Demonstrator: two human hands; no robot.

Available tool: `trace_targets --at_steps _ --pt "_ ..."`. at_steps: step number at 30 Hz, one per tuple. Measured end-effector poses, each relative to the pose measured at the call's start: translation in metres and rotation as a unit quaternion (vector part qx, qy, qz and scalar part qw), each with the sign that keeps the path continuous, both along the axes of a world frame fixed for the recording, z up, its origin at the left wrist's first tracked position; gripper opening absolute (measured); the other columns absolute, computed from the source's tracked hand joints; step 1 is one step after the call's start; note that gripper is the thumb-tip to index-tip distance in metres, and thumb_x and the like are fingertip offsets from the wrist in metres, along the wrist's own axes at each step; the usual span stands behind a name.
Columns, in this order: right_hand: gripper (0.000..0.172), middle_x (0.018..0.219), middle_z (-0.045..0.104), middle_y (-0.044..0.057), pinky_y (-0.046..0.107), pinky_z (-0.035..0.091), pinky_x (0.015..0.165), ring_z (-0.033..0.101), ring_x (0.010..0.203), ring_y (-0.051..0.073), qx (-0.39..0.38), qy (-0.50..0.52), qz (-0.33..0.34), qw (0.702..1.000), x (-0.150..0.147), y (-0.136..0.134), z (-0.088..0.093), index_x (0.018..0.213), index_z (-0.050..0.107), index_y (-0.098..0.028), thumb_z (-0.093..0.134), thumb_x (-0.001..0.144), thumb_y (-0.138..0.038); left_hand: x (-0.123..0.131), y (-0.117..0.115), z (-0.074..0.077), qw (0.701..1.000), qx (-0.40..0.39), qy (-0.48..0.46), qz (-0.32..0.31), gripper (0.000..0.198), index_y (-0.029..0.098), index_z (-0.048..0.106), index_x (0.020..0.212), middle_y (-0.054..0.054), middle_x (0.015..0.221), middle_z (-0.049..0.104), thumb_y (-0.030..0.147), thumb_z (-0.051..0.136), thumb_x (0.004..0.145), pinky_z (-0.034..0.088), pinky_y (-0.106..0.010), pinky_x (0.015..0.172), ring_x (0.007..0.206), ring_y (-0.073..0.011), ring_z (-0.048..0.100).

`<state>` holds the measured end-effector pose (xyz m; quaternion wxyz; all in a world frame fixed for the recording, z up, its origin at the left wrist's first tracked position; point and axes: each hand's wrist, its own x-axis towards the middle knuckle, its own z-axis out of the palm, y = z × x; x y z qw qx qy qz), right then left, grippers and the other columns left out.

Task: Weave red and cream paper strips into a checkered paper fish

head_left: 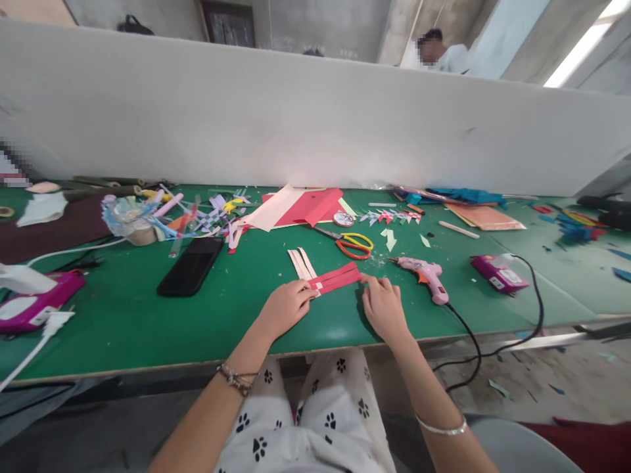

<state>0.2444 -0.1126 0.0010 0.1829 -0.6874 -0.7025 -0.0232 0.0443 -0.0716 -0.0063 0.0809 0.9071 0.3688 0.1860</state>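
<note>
Red paper strips [340, 276] lie woven across cream paper strips [302, 263] near the front edge of the green table [246, 309]. My left hand [286, 305] presses its curled fingers on the left end of the weave, pinching it. My right hand [383, 306] rests on the table with its fingertips on the right end of the red strips.
A pink glue gun [424, 274] with a black cord lies right of my hands. Yellow-and-orange scissors [351, 242], a tape roll [344, 219], red and cream paper sheets [296, 207], a black phone [191, 265] and paper scraps [148, 217] lie behind. A white partition [315, 125] backs the table; a person sits beyond it.
</note>
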Motion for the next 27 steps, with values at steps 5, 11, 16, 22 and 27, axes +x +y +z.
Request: trace_targets --at_steps 5,11,16,22,27 --pt "0.036 0.100 0.063 0.005 0.032 0.030 0.073 0.047 0.089 0.020 -0.030 0.018 0.172 0.984 -0.033 -0.014 -0.003 0.115 0.047 -0.016 0.030 0.083 -0.012 0.000 0.000 0.000 1.000 -0.008 0.006 0.000 0.024 0.016 0.062 0.097 -0.006 0.090 0.061 0.009 0.046 0.080 0.046 -0.028 0.072 0.082 -0.0174 0.058" --pt "0.032 0.099 0.063 0.008 0.035 0.030 0.074 0.049 0.091 0.021 -0.045 0.023 0.076 0.996 -0.014 -0.010 -0.003 0.112 0.049 -0.014 0.031 0.085 -0.015 0.000 -0.001 0.001 1.000 -0.013 0.002 0.007 0.025 0.016 0.062 0.096 -0.006 0.090 0.061 0.009 0.045 0.080 0.046 -0.028 0.071 0.082 -0.0178 0.058" --pt "0.029 0.099 0.063 0.009 0.035 0.030 0.073 0.048 0.090 0.022 -0.015 0.006 0.035 0.999 -0.012 -0.009 0.001 0.107 0.050 -0.014 0.034 0.083 -0.015 0.001 0.000 0.001 1.000 -0.015 0.003 0.003 0.024 0.015 0.063 0.095 -0.006 0.091 0.062 0.010 0.045 0.080 0.046 -0.029 0.072 0.084 -0.0186 0.058" --pt "0.029 0.103 0.062 0.005 0.033 0.030 0.072 0.048 0.088 0.020 -0.054 0.012 0.158 0.986 -0.032 -0.012 -0.003 0.109 0.048 -0.020 0.032 0.086 -0.017 0.000 0.000 -0.001 1.000 -0.014 -0.001 0.005 0.025 0.016 0.062 0.097 -0.006 0.091 0.062 0.009 0.045 0.080 0.046 -0.028 0.073 0.083 -0.0181 0.058" --pt "0.027 0.093 0.064 0.009 0.036 0.029 0.071 0.049 0.087 0.022 -0.014 -0.011 -0.016 1.000 -0.008 -0.006 -0.003 0.105 0.051 -0.016 0.034 0.084 -0.017 0.000 0.000 -0.001 1.000 -0.018 -0.012 0.005 0.024 0.015 0.063 0.094 -0.007 0.091 0.062 0.010 0.044 0.080 0.046 -0.029 0.072 0.084 -0.0193 0.058"
